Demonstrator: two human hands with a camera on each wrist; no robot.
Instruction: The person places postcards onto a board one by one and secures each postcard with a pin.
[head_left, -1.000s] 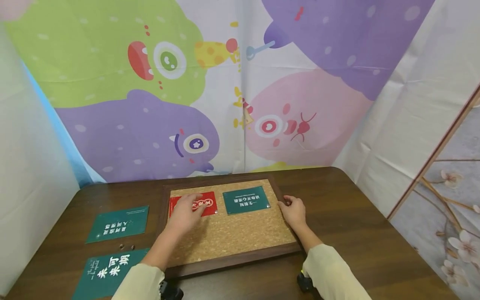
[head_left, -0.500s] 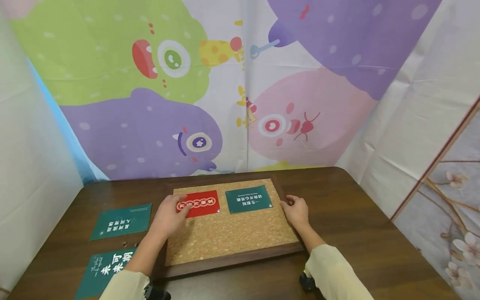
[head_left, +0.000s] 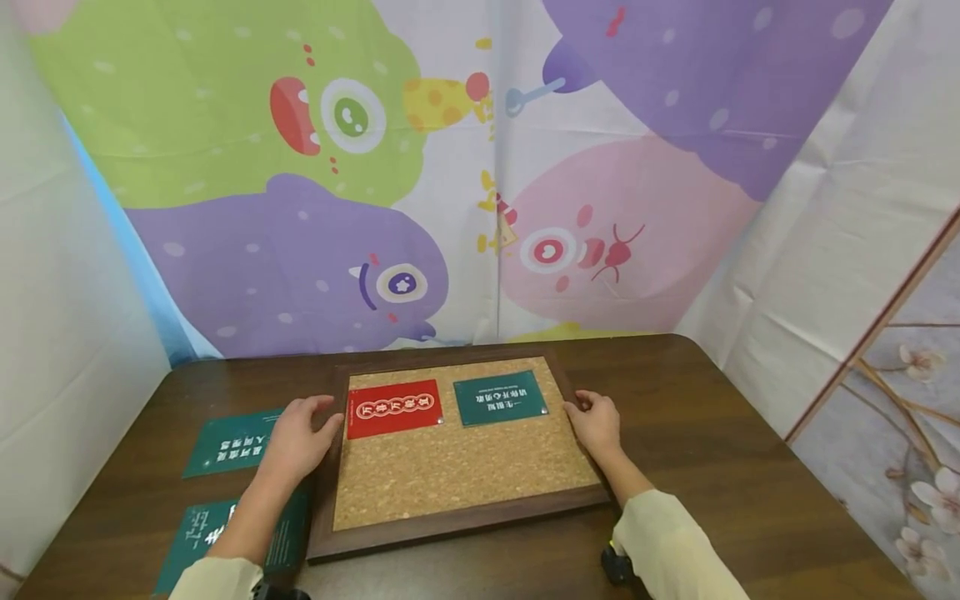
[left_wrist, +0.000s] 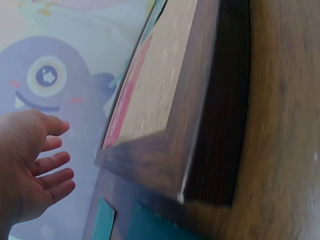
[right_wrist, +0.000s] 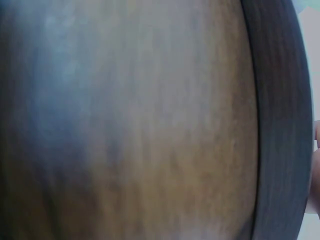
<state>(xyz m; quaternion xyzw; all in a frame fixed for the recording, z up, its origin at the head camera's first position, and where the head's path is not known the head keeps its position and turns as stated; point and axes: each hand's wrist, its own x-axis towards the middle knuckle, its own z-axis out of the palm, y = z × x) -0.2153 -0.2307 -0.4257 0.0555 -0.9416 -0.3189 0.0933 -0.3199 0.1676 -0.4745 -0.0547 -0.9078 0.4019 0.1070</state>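
Observation:
A cork board [head_left: 450,475] in a dark wooden frame lies on the table. Near its far edge are a red card [head_left: 395,408] with white lettering and a teal card [head_left: 501,397], side by side; small shiny pins show at some of their corners. My left hand [head_left: 294,442] hovers just off the frame's left side, over a loose teal card [head_left: 228,444]. In the left wrist view, the fingers of the left hand [left_wrist: 35,170] are loosely bent and hold nothing. With thumb and fingers, my right hand [head_left: 598,423] grips the frame's right edge; the right wrist view barely shows it.
Another teal card [head_left: 191,533] with white characters lies nearer at the left, partly under my left forearm. Brown wooden tabletop [head_left: 697,467] extends to the right of the frame. A cartoon-printed curtain [head_left: 465,167] hangs behind the table's far edge.
My left hand has left the red card and moved left, off the board, uncovering the whole card. The right hand stays at the frame's right edge. The view has shifted slightly.

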